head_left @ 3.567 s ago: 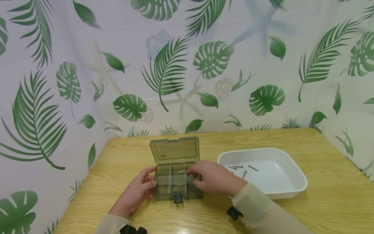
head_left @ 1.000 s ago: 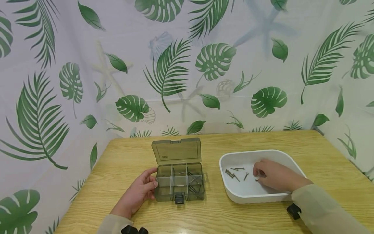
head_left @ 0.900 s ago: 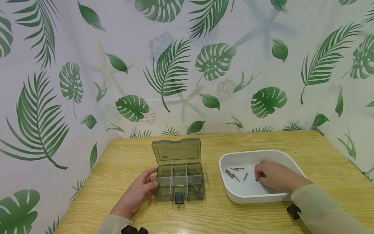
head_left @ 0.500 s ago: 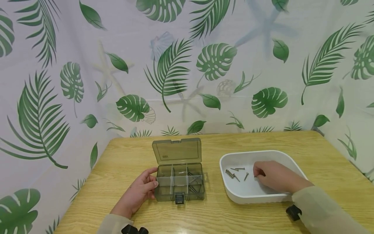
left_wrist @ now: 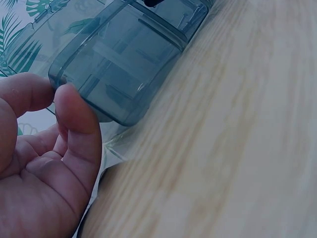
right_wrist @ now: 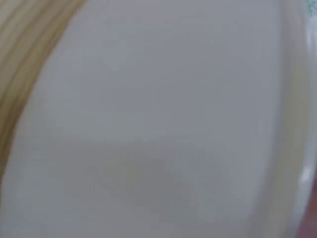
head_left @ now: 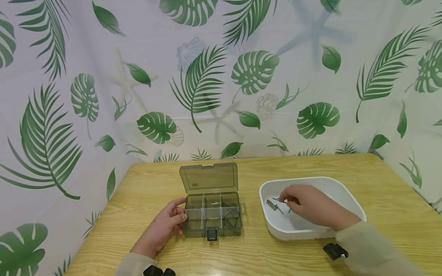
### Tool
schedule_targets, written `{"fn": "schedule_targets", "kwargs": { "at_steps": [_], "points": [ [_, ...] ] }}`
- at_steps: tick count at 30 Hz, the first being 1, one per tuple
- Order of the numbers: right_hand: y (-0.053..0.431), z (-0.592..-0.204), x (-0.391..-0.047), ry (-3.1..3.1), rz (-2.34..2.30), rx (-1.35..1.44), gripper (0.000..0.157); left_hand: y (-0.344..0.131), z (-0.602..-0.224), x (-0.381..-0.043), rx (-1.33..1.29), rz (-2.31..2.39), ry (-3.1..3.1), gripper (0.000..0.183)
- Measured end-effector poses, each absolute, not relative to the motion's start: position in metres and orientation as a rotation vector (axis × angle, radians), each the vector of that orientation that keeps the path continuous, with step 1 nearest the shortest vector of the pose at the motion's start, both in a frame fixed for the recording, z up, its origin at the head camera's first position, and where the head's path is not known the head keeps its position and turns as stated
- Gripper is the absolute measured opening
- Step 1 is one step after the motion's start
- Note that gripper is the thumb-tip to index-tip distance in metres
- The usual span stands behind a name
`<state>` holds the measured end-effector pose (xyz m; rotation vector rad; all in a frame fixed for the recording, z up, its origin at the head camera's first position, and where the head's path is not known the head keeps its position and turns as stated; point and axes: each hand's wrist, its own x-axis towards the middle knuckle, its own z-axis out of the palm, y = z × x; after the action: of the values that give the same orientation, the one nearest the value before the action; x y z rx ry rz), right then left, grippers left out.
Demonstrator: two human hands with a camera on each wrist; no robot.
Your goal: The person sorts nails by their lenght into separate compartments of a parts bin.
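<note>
My left hand (head_left: 165, 224) grips the left side of a smoky clear plastic compartment box (head_left: 195, 233), whose lid (head_left: 208, 180) stands raised. In the left wrist view, thumb and index finger pinch a corner of the box (left_wrist: 116, 101). Several screws (head_left: 228, 222) lie in its right-hand compartments. Over the white tray (head_left: 312, 233), my right hand (head_left: 307, 203) has its fingers curled, pinching a screw mostly hidden by the fingertips. Loose screws (head_left: 272, 205) lie at the left of the tray, just beside those fingertips. The right wrist view shows mainly the blurred tray floor (right_wrist: 148, 99).
Box and tray stand apart on a wooden table (head_left: 241, 253). A leaf-patterned cloth (head_left: 214, 96) rises behind the table's back edge and along both sides. The box's black front latch (head_left: 212, 234) hangs down.
My right hand has gone from the box to the tray, taken up a screw there, and shifted left toward the other screws. My left hand stays on the box.
</note>
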<state>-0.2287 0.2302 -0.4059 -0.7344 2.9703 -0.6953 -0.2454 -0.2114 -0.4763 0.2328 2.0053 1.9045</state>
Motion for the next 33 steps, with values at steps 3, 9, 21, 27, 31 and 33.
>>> {"fn": "schedule_targets", "kwargs": {
  "at_steps": [3,9,21,27,31,33],
  "points": [
    [0.217,-0.404,-0.227,2.954,-0.738,-0.798,0.02,-0.211,-0.477,-0.246,0.236,1.904,2.002,0.062],
    [0.189,-0.401,-0.225,2.927,-0.777,-0.91,0.021,-0.211,-0.477,-0.246,0.233,1.907,1.995,0.062],
    [0.131,-0.399,-0.22,2.885,-0.782,-1.038,0.02,-0.211,-0.476,-0.245,0.242,1.895,2.012,0.062],
    [0.102,-0.4,-0.219,2.837,-0.781,-1.116,0.02,-0.212,-0.477,-0.246,0.241,1.894,2.015,0.063],
    [0.087,-0.403,-0.22,2.823,-0.78,-1.145,0.021,-0.211,-0.478,-0.246,0.218,1.898,2.021,0.062],
    [0.081,-0.405,-0.22,2.826,-0.782,-1.142,0.021,-0.21,-0.477,-0.246,0.21,1.897,2.016,0.062]
  ]
}}
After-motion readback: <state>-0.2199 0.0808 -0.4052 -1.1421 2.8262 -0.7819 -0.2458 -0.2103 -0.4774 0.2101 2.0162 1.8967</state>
